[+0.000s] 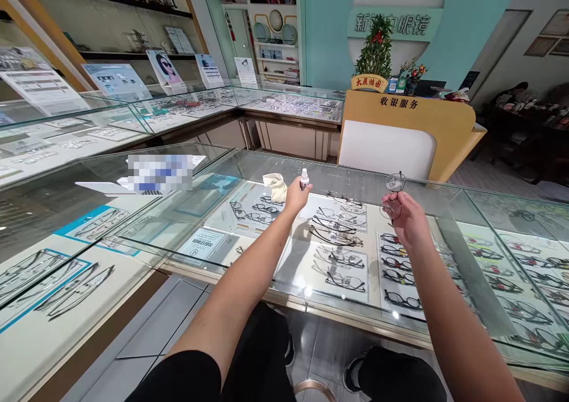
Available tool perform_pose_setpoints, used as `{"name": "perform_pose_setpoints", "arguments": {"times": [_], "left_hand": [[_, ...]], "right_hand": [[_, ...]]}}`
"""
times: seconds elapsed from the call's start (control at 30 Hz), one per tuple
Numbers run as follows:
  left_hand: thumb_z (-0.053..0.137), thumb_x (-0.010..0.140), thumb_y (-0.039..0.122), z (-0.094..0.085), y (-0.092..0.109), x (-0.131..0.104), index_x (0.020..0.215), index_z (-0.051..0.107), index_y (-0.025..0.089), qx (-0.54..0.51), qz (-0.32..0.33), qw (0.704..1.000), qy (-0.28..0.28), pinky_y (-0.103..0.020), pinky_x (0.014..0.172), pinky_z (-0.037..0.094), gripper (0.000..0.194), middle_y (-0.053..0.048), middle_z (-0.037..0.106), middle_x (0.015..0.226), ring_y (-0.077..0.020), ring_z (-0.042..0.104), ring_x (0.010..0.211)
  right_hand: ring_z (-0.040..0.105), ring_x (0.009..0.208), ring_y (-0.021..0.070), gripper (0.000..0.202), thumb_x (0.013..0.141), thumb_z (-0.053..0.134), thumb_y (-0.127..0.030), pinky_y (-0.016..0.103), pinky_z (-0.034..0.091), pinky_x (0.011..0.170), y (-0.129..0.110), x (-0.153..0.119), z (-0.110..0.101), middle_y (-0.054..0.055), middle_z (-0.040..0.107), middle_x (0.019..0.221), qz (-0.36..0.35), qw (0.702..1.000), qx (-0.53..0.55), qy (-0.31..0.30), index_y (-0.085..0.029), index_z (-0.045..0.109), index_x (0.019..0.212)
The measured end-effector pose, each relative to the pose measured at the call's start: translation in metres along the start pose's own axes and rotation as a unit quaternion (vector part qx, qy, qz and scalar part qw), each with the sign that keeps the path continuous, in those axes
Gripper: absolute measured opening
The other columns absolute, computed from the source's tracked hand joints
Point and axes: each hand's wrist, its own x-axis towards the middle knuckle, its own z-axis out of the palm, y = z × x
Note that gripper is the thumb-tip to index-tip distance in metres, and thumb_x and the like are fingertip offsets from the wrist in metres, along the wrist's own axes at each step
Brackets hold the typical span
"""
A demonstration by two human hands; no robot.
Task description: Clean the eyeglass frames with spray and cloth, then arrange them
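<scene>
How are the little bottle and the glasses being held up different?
The bottle is mostly white, but the glasses have thin dark rims and see-through lenses. The bottle stands upright in the left hand; the glasses are turned sideways in the right hand. Both are above the counter.

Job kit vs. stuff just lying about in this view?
In use:
- small white plastic bottle, left hand
- thin-rimmed round glasses, right hand
- crumpled cream cloth beside the left hand, likely

Lying about:
- dark-framed glasses inside the clear glass display case
- green leafy plant
- upright sunglasses card
</scene>
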Motion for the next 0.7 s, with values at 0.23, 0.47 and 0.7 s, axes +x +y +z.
{"name": "perform_pose_setpoints", "arguments": {"times": [0.23, 0.47, 0.7], "left_hand": [[0.061, 0.086, 0.01, -0.024, 0.021, -0.006, 0.139, 0.053, 0.021, 0.075, 0.03, 0.985, 0.155, -0.042, 0.119, 0.041, 0.054, -0.015, 0.057, 0.147, -0.0281, 0.054, 0.139], [0.085, 0.073, 0.014, -0.043, 0.01, -0.002, 0.135, 0.051, 0.016, 0.214, -0.188, 0.952, 0.112, -0.058, 0.12, 0.035, 0.07, -0.029, 0.048, 0.154, -0.0451, 0.044, 0.149], [0.064, 0.087, 0.005, -0.059, 0.007, 0.003, 0.13, 0.053, 0.018, 0.117, -0.163, 0.97, 0.136, -0.048, 0.107, 0.05, 0.046, -0.021, 0.071, 0.128, -0.0353, 0.068, 0.125]], "right_hand": [[0.069, 0.088, 0.0138, 0.024, 0.085, 0.085, -0.046, 0.022, 0.056, 0.076, -0.002, -0.002, 0.001, 0.003, 0.076, 0.095, 0.008, 1.0, 0.015, 0.001, -0.025, 0.077, 0.082], [0.07, 0.091, 0.016, 0.023, 0.086, 0.086, -0.047, 0.025, 0.056, 0.075, 0.002, 0.0, -0.002, 0.003, 0.075, 0.095, 0.005, 1.0, 0.004, 0.001, -0.025, 0.077, 0.082], [0.069, 0.09, 0.0157, 0.025, 0.085, 0.086, -0.048, 0.025, 0.055, 0.076, 0.003, 0.0, -0.001, 0.004, 0.076, 0.095, 0.009, 1.0, 0.004, -0.004, -0.024, 0.076, 0.083]]}}
